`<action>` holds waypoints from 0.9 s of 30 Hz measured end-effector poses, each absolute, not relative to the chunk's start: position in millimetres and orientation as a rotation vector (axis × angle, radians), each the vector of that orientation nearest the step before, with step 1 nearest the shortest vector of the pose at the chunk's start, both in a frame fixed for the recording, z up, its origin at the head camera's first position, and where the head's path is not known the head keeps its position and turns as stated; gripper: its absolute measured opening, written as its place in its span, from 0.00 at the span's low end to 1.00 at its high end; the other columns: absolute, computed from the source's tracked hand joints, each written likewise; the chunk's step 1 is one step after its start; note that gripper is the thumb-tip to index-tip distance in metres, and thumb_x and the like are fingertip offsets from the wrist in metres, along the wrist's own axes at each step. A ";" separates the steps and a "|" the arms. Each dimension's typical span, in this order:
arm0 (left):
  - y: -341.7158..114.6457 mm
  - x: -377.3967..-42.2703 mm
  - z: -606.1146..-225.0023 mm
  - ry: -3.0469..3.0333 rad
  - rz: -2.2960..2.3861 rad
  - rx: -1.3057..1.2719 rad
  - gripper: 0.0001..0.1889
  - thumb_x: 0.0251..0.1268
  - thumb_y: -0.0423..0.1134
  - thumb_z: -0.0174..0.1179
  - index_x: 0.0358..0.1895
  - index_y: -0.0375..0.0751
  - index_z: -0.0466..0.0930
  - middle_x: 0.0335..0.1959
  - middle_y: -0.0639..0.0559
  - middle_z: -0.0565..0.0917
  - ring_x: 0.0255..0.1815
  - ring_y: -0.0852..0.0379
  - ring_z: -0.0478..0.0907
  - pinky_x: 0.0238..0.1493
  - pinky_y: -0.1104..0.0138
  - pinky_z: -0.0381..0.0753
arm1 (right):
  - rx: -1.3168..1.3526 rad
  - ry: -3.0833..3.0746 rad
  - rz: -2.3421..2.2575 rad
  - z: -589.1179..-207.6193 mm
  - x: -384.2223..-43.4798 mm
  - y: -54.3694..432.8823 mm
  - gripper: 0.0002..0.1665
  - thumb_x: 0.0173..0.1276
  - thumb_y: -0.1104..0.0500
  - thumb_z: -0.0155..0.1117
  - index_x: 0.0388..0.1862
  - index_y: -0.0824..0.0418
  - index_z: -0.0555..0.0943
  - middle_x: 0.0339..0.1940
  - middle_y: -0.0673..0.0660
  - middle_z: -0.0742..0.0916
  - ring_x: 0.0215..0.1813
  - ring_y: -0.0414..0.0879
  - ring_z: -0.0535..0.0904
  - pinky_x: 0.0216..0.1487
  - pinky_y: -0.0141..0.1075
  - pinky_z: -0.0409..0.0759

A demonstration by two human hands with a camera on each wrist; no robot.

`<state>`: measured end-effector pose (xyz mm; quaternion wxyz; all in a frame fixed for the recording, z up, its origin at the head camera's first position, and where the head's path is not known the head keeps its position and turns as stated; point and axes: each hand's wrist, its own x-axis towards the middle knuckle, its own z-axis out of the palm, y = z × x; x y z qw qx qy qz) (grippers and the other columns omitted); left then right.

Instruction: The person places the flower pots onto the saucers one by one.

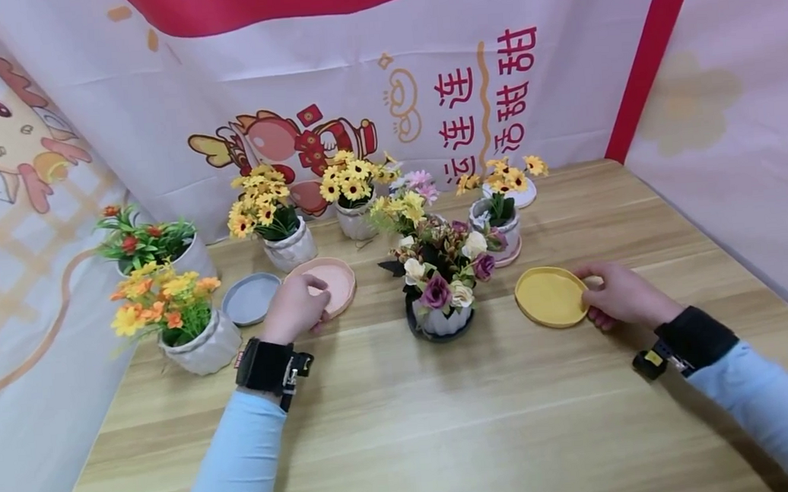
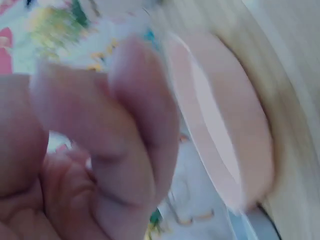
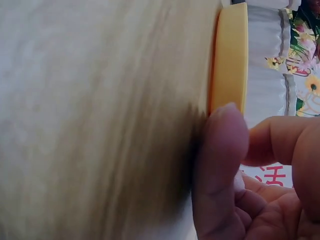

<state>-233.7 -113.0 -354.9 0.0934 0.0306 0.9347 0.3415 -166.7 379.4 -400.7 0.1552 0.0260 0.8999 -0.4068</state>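
My left hand (image 1: 294, 308) is over the near-left edge of a round pink saucer (image 1: 338, 282), its fingers loosely bent. In the left wrist view, the fingers stand beside the tilted-looking pink saucer (image 2: 220, 115) with nothing between them and the thumb. At the right, my right hand (image 1: 622, 292) pinches the rim of a round yellow saucer (image 1: 550, 296), which lies on the table. The right wrist view shows the fingers and thumb at the end of its yellow wall (image 3: 231, 60).
A blue-grey saucer (image 1: 252, 298) lies left of the pink one. Between the hands, a pot (image 1: 443, 319) of roses stands on a dark saucer. Several other potted flowers line the back and left, including an orange-flowered pot (image 1: 203, 347). A printed cloth (image 1: 353, 58) hangs behind the wooden table (image 1: 407, 428).
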 end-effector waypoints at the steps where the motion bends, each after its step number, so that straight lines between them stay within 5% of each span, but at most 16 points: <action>1: -118.1 -235.0 -355.4 2.811 0.977 0.040 0.18 0.73 0.38 0.51 0.59 0.31 0.73 0.23 0.45 0.85 0.22 0.46 0.84 0.27 0.66 0.79 | 0.076 2.579 -1.166 -400.6 -166.2 379.4 0.31 0.72 0.65 0.52 0.71 0.74 0.62 0.25 0.58 0.82 0.25 0.48 0.80 0.25 0.41 0.84; 10: -149.1 -242.9 -359.0 2.819 0.802 -0.140 0.27 0.71 0.39 0.46 0.69 0.27 0.59 0.17 0.49 0.79 0.21 0.49 0.81 0.32 0.63 0.73 | 0.011 2.624 -1.139 -384.6 -157.4 383.4 0.29 0.78 0.57 0.53 0.70 0.74 0.63 0.26 0.57 0.83 0.28 0.49 0.80 0.29 0.41 0.84; 19: -166.3 -228.5 -352.2 2.828 0.958 -0.047 0.17 0.72 0.40 0.48 0.55 0.32 0.73 0.23 0.44 0.82 0.20 0.50 0.81 0.22 0.65 0.78 | 0.007 2.695 -1.050 -369.5 -144.7 384.0 0.29 0.77 0.57 0.52 0.69 0.72 0.64 0.27 0.57 0.83 0.29 0.49 0.78 0.28 0.39 0.82; 27: -219.4 -160.2 -314.7 2.973 1.032 -0.041 0.19 0.76 0.47 0.52 0.53 0.33 0.80 0.23 0.47 0.84 0.17 0.53 0.80 0.15 0.63 0.78 | -0.042 2.690 -1.031 -370.1 -149.8 377.8 0.28 0.79 0.54 0.53 0.69 0.70 0.65 0.29 0.57 0.83 0.30 0.50 0.79 0.30 0.38 0.83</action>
